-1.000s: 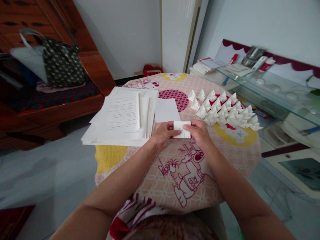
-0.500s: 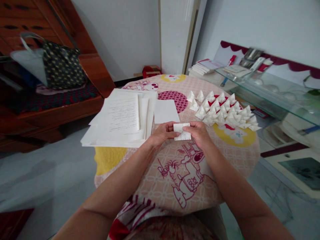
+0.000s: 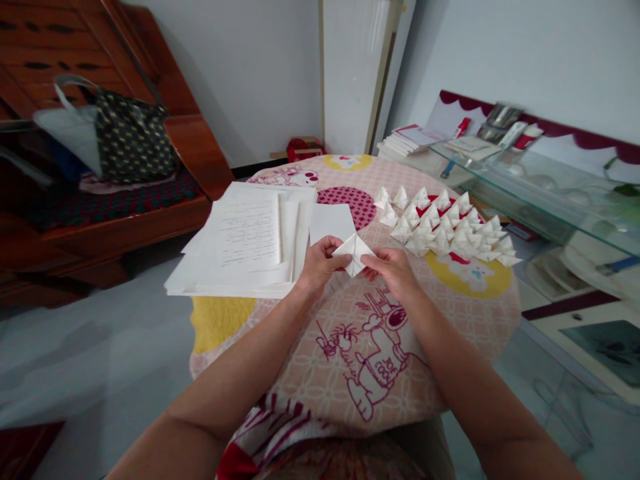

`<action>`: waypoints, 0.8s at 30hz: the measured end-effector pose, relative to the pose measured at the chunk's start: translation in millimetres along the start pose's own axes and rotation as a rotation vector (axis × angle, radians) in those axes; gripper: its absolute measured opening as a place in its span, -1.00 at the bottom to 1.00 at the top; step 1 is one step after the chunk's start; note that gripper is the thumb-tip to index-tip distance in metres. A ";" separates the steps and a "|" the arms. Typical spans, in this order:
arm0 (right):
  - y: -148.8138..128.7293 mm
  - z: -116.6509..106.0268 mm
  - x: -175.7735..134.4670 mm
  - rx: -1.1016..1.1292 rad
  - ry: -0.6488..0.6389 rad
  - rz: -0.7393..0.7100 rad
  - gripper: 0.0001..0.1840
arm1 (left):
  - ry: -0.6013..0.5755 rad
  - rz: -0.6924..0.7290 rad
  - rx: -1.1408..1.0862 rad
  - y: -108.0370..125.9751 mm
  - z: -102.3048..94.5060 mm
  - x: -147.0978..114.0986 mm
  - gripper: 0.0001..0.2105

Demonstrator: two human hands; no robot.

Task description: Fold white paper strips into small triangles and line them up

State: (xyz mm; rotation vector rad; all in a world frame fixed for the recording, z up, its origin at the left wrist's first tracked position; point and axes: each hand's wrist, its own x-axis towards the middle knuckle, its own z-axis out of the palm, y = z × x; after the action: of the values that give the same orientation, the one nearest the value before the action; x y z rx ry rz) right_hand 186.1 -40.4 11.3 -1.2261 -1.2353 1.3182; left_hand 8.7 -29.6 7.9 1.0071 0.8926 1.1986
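Just right of the paper stack (image 3: 240,230), the left hand (image 3: 321,264) and right hand (image 3: 395,269) are pinching opposite sides of the folded paper (image 3: 349,249); neat folding is probably depending on even pressure and a straight centre crease (image 3: 355,247).

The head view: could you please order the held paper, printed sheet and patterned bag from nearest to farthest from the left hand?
1. Held paper: in the left hand.
2. Printed sheet: left of the hand.
3. Patterned bag: far upper left.
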 end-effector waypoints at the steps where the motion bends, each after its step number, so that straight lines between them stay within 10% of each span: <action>1: 0.2 1.4 -0.1 -0.011 -0.002 -0.010 -0.66 | 0.000 0.016 0.013 -0.7 0.4 -0.2 -0.68; 24: 7.8 -3.0 -1.6 -0.053 -0.067 -0.011 -0.76 | -0.105 0.079 0.208 -6.3 -4.4 3.0 -0.73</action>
State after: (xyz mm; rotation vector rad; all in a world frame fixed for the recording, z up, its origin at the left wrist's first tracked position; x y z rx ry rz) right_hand 189.3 -42.3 3.7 -1.2196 -1.3303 1.3358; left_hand 6.9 -26.5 0.5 1.2717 0.9146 1.1241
